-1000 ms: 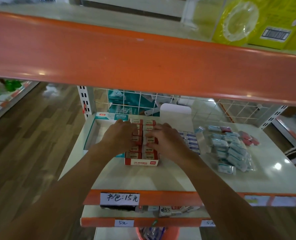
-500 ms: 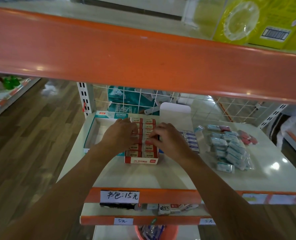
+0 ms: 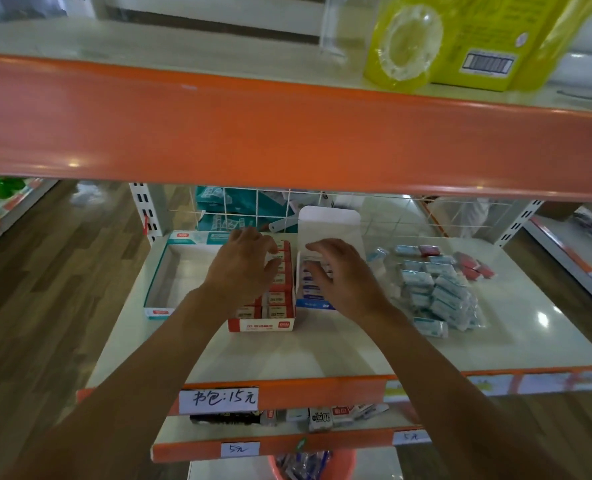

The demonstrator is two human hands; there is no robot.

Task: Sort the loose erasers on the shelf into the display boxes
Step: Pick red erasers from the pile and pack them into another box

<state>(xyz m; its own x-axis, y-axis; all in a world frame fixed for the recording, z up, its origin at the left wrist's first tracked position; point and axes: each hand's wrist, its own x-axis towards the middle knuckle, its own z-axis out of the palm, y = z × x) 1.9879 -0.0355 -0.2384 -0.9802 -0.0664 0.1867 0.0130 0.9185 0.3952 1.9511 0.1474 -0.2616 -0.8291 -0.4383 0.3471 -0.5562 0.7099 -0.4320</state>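
A red display box (image 3: pixel 261 323) full of red-sleeved erasers stands mid-shelf. My left hand (image 3: pixel 244 270) hovers over its left rows with loose, spread fingers, holding nothing. To its right a blue-and-white display box (image 3: pixel 313 303) with a raised white back card holds blue-sleeved erasers. My right hand (image 3: pixel 343 271) is above that box, fingers relaxed and apart. A teal display box (image 3: pixel 159 289) on the left looks hollow inside. Loose wrapped erasers (image 3: pixel 433 289), mostly pale blue, lie heaped at the right, with a few red ones (image 3: pixel 474 266) behind.
The white shelf (image 3: pixel 322 355) has an orange front lip with a handwritten price tag (image 3: pixel 218 398). A deep orange shelf edge (image 3: pixel 287 133) hangs overhead, with yellow packs (image 3: pixel 460 36) on top. A wire grid (image 3: pixel 391 216) backs the shelf. Lower shelves hold small goods.
Both hands have lifted off the red box's erasers. My right hand has shifted right, over the blue-and-white box, and its fingers have spread.
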